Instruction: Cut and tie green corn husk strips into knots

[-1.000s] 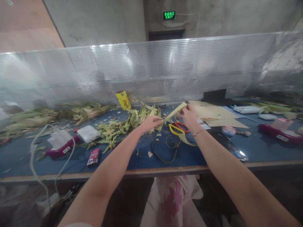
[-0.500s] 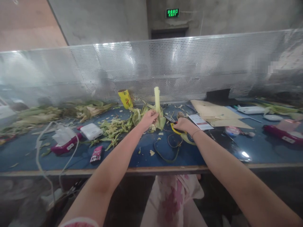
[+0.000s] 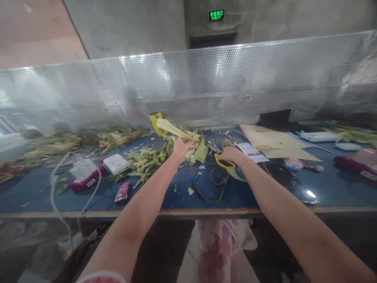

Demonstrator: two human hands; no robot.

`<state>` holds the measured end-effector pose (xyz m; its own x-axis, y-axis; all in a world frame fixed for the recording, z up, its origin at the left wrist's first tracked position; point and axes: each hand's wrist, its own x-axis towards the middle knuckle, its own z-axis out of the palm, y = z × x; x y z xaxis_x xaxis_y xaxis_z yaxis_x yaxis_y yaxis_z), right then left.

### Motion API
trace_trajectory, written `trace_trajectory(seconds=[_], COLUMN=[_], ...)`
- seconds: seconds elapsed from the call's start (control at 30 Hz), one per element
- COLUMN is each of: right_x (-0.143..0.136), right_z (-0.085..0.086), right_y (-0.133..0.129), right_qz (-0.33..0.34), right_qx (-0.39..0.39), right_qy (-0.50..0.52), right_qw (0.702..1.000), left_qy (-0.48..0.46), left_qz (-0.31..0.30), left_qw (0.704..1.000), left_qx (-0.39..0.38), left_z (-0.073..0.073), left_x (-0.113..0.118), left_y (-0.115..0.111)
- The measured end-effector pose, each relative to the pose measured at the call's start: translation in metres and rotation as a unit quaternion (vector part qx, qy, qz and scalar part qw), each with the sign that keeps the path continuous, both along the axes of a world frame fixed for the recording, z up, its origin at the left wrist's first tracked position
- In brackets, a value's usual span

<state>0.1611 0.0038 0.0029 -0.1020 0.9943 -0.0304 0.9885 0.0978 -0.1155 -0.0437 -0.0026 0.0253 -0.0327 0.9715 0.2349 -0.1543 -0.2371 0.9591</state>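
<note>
My left hand [image 3: 184, 148] is closed around a pale yellow-green corn husk strip [image 3: 169, 127], which tilts up and to the left over the table. Beneath and beside that hand lie more husk pieces, among them a broad green one [image 3: 202, 151]. My right hand [image 3: 230, 155] is wrapped round the yellow handles of a pair of scissors [image 3: 214, 148]. The metal blades point left toward the husk pieces, apart from the strip.
Husk scraps [image 3: 144, 163] are heaped left of centre, near a yellow carton [image 3: 155, 118]. A white box [image 3: 116, 164], tissue packs and a loose cable [image 3: 52, 188] lie left. Brown paper [image 3: 271, 139], a card and a dark glossy tablet-like slab [image 3: 290, 182] lie right. A perforated metal screen [image 3: 165, 78] borders the back.
The husk strip in my left hand has swung from upright to leaning left, and the hand has turned with it. My right hand keeps the scissors in nearly the same spot.
</note>
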Motion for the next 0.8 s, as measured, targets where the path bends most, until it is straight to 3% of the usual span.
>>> trace_trajectory(seconds=[0.37, 0.53, 0.8], right_x=[0.013, 0.021, 0.025], right_z=[0.004, -0.002, -0.002], right_y=[0.003, 0.007, 0.008], right_qz=[0.003, 0.004, -0.06], right_qx=[-0.048, -0.011, 0.076], right_qy=[0.072, 0.072, 0.105], right_qw=[0.996, 0.997, 0.99], left_qy=[-0.139, -0.168, -0.184], left_qz=[-0.064, -0.076, -0.064], left_qw=[0.987, 0.982, 0.981], left_qx=[-0.055, -0.041, -0.022], left_z=[-0.008, -0.012, -0.016], left_x=[-0.001, -0.004, -0.006], left_y=[0.004, 0.009, 0.012])
